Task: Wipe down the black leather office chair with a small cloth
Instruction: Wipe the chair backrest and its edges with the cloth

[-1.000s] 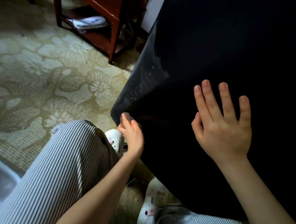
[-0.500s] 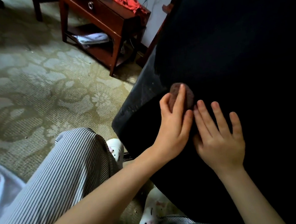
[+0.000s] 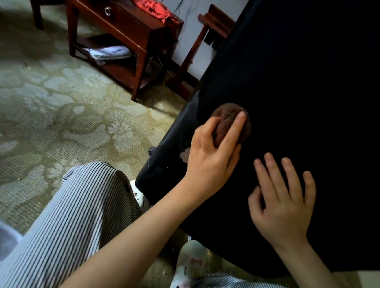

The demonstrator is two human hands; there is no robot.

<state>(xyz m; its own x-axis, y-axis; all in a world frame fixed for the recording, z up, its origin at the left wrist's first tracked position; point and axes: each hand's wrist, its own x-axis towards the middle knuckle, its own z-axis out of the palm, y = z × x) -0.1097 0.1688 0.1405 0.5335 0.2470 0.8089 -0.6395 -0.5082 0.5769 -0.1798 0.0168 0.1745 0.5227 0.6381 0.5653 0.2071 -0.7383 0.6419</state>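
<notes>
Black leather office chair, dark with a scuffed edge, fills my right side, my left hand grips the fuzzy brown cloth on it, and my flat right hand has slid apart.

No writing, label, brand or number can be read anywhere. The white slipper at about six o'clock bears a printed cartoon face (a picture, no letters); the black chair carries no legible mark.

Patterned carpet beneath a red-brown wooden table and white slippers.
</notes>
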